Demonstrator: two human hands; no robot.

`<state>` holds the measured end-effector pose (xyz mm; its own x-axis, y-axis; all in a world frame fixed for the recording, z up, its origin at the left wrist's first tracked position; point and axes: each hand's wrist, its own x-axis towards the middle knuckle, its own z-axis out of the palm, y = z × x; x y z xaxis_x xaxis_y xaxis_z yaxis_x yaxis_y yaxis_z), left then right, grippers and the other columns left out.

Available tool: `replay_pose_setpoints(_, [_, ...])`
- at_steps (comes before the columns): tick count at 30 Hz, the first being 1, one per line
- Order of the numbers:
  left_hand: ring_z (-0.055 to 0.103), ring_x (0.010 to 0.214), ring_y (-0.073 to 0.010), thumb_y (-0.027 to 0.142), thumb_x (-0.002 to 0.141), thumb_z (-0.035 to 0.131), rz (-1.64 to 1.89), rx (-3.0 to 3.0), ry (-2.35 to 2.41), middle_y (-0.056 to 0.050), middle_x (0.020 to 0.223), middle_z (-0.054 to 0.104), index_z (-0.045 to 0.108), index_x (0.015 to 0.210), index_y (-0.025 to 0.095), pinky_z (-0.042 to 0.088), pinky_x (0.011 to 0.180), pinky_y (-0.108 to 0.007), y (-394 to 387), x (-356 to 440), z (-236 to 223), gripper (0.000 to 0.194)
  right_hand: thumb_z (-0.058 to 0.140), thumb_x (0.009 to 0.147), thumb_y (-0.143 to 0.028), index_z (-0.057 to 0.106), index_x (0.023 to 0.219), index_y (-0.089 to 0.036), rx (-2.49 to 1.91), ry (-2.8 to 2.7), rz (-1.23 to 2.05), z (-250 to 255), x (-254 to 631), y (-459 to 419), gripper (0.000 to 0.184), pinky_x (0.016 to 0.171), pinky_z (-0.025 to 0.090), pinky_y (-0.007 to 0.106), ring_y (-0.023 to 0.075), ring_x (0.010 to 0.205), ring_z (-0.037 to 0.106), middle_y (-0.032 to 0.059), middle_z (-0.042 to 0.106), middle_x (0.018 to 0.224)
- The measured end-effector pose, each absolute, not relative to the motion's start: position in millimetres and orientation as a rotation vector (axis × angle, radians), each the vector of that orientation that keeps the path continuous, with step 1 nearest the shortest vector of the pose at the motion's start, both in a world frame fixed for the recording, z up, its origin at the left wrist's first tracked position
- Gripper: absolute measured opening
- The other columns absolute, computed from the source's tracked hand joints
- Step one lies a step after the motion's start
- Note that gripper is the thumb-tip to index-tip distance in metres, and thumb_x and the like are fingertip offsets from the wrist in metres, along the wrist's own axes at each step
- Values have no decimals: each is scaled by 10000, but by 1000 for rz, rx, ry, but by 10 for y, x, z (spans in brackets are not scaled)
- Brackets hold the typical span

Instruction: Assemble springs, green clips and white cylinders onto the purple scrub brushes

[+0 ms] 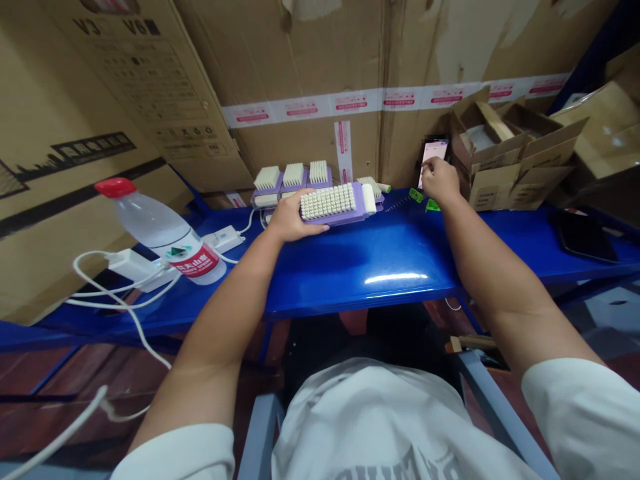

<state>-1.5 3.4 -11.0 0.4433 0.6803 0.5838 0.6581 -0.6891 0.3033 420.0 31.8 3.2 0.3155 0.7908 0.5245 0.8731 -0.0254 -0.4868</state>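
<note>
Glossy blue shelf point(360, 267): left hand point(293, 217) on apparently bristled lilac brush point(330, 203).

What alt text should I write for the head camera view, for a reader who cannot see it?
A person's left hand holds a lilac brush with cream bristles above a blue bench, while the right hand reaches a phone standing by cardboard boxes. More brushes stand behind, and a plastic water bottle lies left, near white cables.

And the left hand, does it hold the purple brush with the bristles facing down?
No, the left hand holds the purple brush, its cream bristles facing up.
</note>
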Motion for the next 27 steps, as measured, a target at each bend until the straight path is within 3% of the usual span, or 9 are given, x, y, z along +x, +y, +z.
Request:
replay_pose_setpoints(9, [769, 1246, -396, 625, 603, 936, 510, 2552, 1084, -104, 1323, 818, 754, 1288, 191, 590, 1116, -509, 18, 27, -53, 831, 599, 1072, -387, 797, 1318, -79, -2046, -1666, -19, -133, 4281, 361, 441, 1073, 572, 488, 406, 1263, 748, 279, 798, 1332])
replay_pose_setpoints(17, [761, 1276, -387, 599, 641, 914, 403, 2521, 1093, -96, 1375, 807, 757, 1324, 235, 588, 1113, -513, 35, 34, -57, 790, 681, 1014, -400, 770, 1342, -18, -2082, -1597, -53, -126, 4298, 372, 511, 1099, 563, 499, 435, 1279, 740, 316, 783, 1321])
replay_pose_setpoints(22, [759, 1279, -397, 646, 629, 906, 301, 2555, 1145, -87, 1380, 806, 767, 1329, 261, 587, 1112, -485, 70, 36, -67, 811, 777, 882, -376, 753, 1299, -73, -1890, -1511, -95, -63, 4301, 375, 516, 1048, 578, 562, 430, 1154, 748, 243, 816, 1154])
replay_pose_setpoints(27, [769, 1243, -392, 688, 580, 912, 206, 2534, 1169, -84, 1335, 814, 765, 1326, 263, 605, 1063, -452, 110, 26, -73, 872, 732, 922, -385, 658, 1425, -111, -1675, -1497, -38, 13, 4225, 381, 577, 1063, 551, 521, 357, 1109, 732, 182, 782, 1141])
